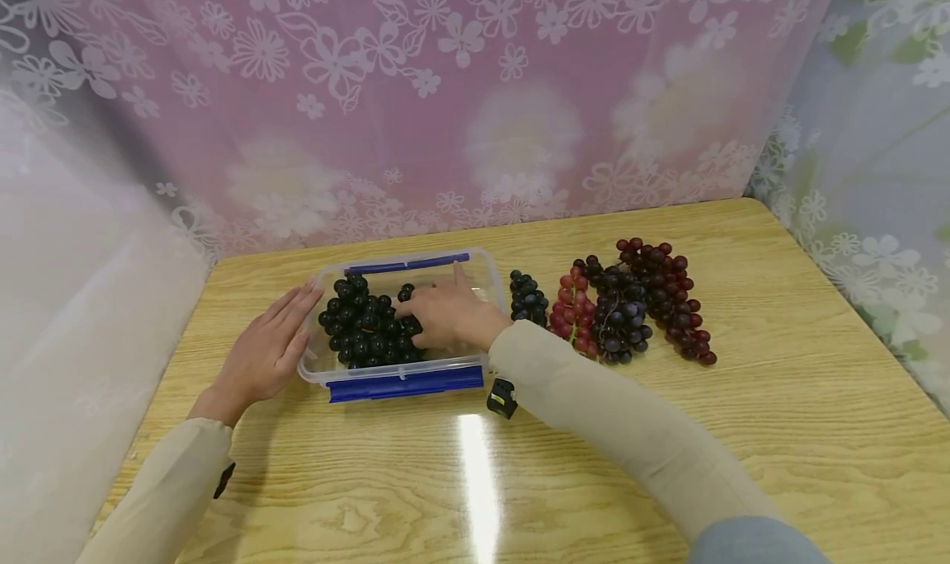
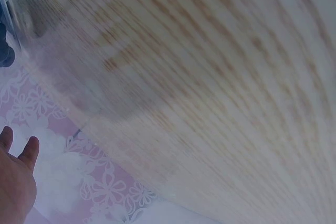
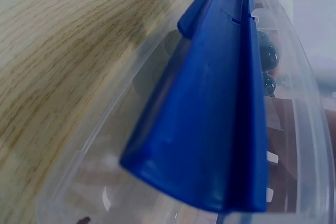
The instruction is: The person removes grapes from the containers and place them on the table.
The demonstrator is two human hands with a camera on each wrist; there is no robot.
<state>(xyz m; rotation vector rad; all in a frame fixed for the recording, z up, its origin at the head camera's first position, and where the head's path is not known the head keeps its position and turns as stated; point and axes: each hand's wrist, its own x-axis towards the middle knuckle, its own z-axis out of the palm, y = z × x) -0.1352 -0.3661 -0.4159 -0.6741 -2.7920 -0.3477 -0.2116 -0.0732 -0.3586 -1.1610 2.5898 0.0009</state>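
Observation:
A clear plastic box (image 1: 496, 288) with blue clip flaps stands on the table, open at the top. Black grapes (image 1: 364, 325) fill its left and middle part. My right hand (image 1: 449, 312) reaches inside from the right, thumb and fingers bent about the grapes at the right side of the heap; its fingertips are partly hidden. At the box's left end, my left hand (image 1: 263, 350) rests against the rim with fingers straight. In the left wrist view only part of the left hand (image 2: 18, 182) shows. A blue flap (image 3: 205, 103) fills the middle of the right wrist view, hiding most of the right hand.
Right of the box lie a small dark bunch (image 1: 529, 298), a red bunch (image 1: 573, 312), a blue-black bunch (image 1: 622, 317) and a long dark red bunch (image 1: 671, 300) of grapes. The wooden table (image 1: 371, 481) meets a flowered pink curtain (image 1: 445, 119) behind.

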